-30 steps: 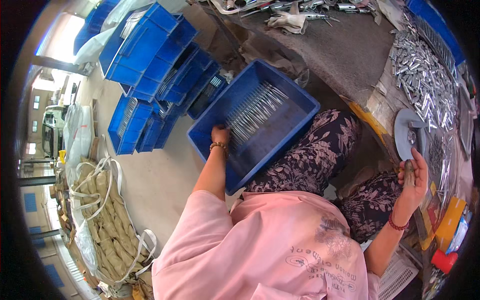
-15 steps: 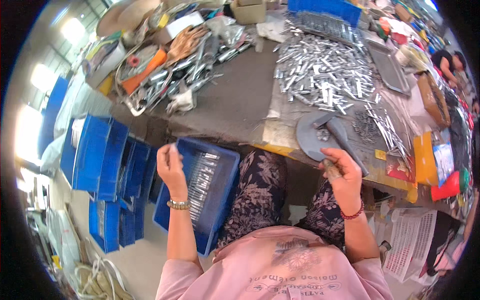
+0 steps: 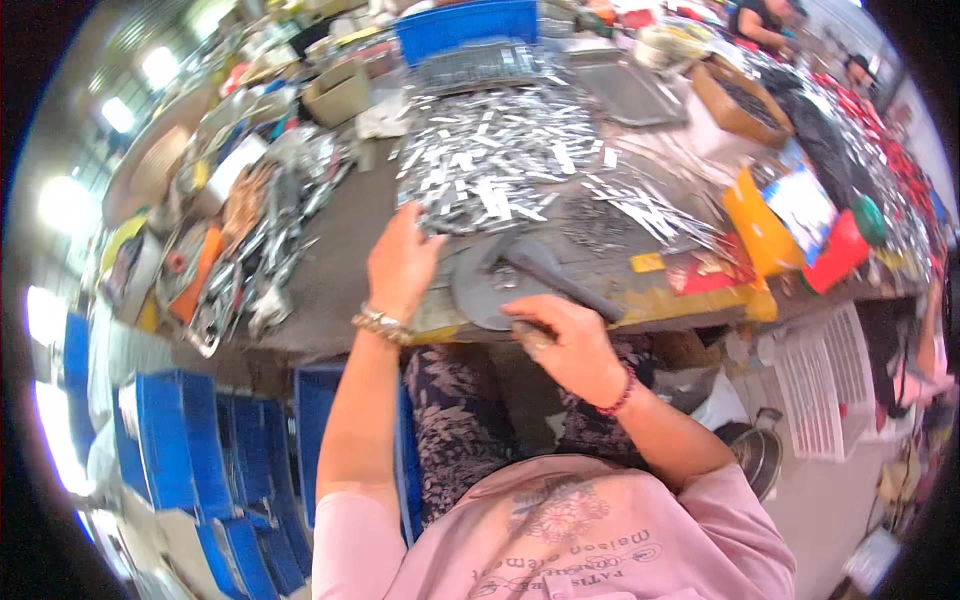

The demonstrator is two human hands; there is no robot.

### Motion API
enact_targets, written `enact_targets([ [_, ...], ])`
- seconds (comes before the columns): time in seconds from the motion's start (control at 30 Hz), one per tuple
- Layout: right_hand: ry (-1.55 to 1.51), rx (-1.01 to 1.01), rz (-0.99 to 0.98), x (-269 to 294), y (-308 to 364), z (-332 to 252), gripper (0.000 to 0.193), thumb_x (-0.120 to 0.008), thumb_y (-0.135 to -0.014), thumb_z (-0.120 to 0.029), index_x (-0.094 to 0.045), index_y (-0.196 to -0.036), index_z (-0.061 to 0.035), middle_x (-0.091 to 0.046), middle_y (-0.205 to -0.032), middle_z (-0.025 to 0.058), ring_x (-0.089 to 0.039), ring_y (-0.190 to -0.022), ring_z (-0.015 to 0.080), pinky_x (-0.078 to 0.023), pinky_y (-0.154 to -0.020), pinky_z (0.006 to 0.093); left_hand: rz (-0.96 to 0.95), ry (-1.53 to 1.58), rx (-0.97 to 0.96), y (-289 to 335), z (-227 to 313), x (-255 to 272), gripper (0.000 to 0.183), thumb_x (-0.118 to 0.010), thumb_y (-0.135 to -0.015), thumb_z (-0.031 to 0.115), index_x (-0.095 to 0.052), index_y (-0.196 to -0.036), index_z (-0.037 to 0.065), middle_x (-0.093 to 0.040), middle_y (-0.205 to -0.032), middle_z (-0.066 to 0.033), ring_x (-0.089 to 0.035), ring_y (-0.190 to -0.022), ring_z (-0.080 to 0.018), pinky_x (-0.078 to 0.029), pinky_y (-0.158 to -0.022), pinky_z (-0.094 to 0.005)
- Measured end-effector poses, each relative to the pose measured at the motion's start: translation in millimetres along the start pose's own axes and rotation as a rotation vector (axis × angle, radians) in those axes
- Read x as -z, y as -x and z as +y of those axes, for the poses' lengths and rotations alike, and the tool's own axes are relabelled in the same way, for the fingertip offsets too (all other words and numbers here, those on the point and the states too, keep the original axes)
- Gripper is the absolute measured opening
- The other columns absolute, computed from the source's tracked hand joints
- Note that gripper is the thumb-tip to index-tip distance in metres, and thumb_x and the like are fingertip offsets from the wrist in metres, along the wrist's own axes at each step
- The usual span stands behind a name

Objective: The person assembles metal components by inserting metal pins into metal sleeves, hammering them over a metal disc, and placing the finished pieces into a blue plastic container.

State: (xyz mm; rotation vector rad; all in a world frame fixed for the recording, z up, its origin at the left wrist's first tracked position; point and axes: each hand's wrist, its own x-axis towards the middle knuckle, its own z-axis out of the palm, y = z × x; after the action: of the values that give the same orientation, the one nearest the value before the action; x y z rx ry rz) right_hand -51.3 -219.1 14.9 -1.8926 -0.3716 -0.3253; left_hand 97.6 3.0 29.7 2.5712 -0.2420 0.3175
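My left hand (image 3: 402, 262) reaches over the table to the near left edge of a pile of small shiny metal pieces (image 3: 490, 165). Its thumb stands apart from the fingers, and nothing shows in it. Close to the table's front edge, my right hand (image 3: 572, 345) is closed, fingers curled toward the thumb; whatever it may hold is too small to name. Just beyond it lies a round grey disc (image 3: 470, 290). A dark hammer-shaped tool (image 3: 565, 283) rests across the disc, its thick handle pointing right.
Thin metal rods (image 3: 655, 215) lie right of the pile, near a yellow box (image 3: 755, 225) and a red bottle (image 3: 838, 250). Tools and clutter (image 3: 245, 230) cover the table's left. Blue bins (image 3: 180, 440) stand below left. A person (image 3: 765, 25) works at the far right.
My left hand has moved from above the blue bin up to the metal pile. The whole view has turned to the right. My right hand stays curled near the disc.
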Motion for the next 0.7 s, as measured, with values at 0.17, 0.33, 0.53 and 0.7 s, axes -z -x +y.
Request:
enact_targets([
  [0.17,-0.084,-0.007,-0.07,17.2,5.1,-8.0,0.026,-0.071,-0.09,0.0,-0.075,-0.115,-0.0054,-0.076,-0.108,0.0154,-0.075,-0.099,0.0324,-0.06,-0.087,0.0395,-0.016,0.021,0.009,6.5,-8.0,11.5,0.041,-0.076,-0.088,0.013,-0.062,-0.127,0.007,-0.071,-0.101,-0.0128,-0.069,-0.086,-0.0302,-0.054,-0.078,-0.0439],
  [0.33,0.383,0.067,0.135,88.1,11.1,-9.7,0.03,-0.074,-0.083,-0.004,-0.074,-0.113,-0.0091,-0.074,-0.104,0.0118,-0.074,-0.093,0.0313,-0.061,-0.082,0.04,0.061,0.764,0.26,29.6,-23.5,25.5,0.04,-0.071,-0.096,0.009,-0.062,-0.135,0.006,-0.067,-0.099,-0.0025,-0.064,-0.081,-0.013,-0.054,-0.071,-0.0279],
  [0.53,1.119,0.01,0.147,172.0,-9.5,27.6,0.015,-0.074,-0.082,-0.007,-0.072,-0.097,-0.0061,-0.068,-0.099,0.0132,-0.071,-0.096,0.0348,-0.06,-0.084,0.0452,-0.106,1.774,0.293,69.5,-14.3,48.0,0.044,-0.065,-0.106,0.01,-0.053,-0.149,0.005,-0.066,-0.108,-0.0023,-0.063,-0.09,-0.0095,-0.061,-0.076,-0.0251],
  [0.7,1.217,-0.072,-0.103,187.1,-25.8,47.8,0.008,-0.071,-0.084,-0.008,-0.074,-0.091,-0.0046,-0.07,-0.099,0.0155,-0.072,-0.1,0.034,-0.06,-0.084,0.046,-0.343,1.687,0.338,83.3,9.0,34.0,0.04,-0.066,-0.106,0.011,-0.056,-0.144,0.005,-0.065,-0.113,-0.006,-0.064,-0.088,-0.0129,-0.061,-0.072,-0.0271],
])
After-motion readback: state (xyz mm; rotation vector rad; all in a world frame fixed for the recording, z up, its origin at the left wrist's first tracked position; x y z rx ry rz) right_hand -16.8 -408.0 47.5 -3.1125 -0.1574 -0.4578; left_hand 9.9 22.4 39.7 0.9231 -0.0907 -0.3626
